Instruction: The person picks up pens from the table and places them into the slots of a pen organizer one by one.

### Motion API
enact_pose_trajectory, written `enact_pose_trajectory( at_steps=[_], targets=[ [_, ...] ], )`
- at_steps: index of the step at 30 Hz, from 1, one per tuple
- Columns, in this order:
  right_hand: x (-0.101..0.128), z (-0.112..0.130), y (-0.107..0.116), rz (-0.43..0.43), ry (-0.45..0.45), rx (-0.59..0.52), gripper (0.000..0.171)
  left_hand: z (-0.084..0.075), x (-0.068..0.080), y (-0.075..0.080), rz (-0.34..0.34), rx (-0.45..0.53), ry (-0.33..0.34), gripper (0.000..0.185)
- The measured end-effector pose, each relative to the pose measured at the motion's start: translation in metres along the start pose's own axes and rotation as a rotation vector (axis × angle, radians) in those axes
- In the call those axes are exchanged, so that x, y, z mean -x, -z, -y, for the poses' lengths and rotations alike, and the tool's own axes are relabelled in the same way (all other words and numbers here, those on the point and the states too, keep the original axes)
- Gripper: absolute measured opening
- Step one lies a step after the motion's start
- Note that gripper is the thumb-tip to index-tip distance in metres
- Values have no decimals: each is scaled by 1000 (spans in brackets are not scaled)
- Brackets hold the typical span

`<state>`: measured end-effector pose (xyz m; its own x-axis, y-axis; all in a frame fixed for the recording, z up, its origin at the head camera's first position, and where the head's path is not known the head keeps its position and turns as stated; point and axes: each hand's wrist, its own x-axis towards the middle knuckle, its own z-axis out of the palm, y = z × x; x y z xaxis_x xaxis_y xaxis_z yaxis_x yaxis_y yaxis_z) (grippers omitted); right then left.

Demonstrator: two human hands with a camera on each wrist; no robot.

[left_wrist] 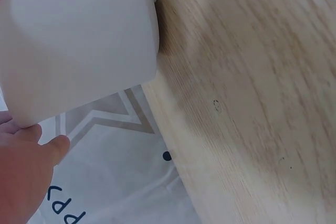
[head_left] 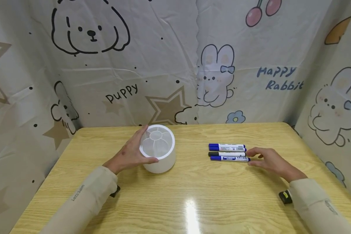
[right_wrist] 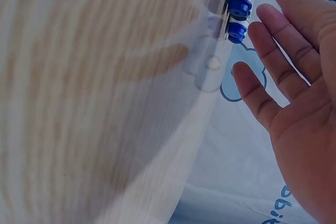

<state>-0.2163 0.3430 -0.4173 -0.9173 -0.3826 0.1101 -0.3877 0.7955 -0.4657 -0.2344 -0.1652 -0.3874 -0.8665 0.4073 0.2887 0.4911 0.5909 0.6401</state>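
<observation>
At centre frame the left hand (head_left: 131, 152) wraps the white cup (head_left: 159, 148). Right of centre, the right hand (head_left: 268, 161) lies flat, fingers straight, touching the markers (head_left: 227, 152). The cloth (head_left: 175, 61) reads "Puppy" and "Happy Rabbit".

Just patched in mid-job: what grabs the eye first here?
The white round holder with divided compartments, left of centre on the wooden table, with the left hand curled round its side. To the right, three markers lie side by side, the right hand open at their ends.
</observation>
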Motion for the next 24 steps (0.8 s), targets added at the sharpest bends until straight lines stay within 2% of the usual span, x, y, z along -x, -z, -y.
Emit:
enact_pose_trajectory(
  at_steps=[8,17,24],
  targets=[
    [-8,3,-3,22,-6,5,19,1,1,3,7,6,8,128],
    [-11,-1,-6,96,-42,-1,19,1,1,2,7,4,13,128],
    [-8,1,-2,49,-12,-57,21,2,2,2,0,-6,27,128]
  ],
)
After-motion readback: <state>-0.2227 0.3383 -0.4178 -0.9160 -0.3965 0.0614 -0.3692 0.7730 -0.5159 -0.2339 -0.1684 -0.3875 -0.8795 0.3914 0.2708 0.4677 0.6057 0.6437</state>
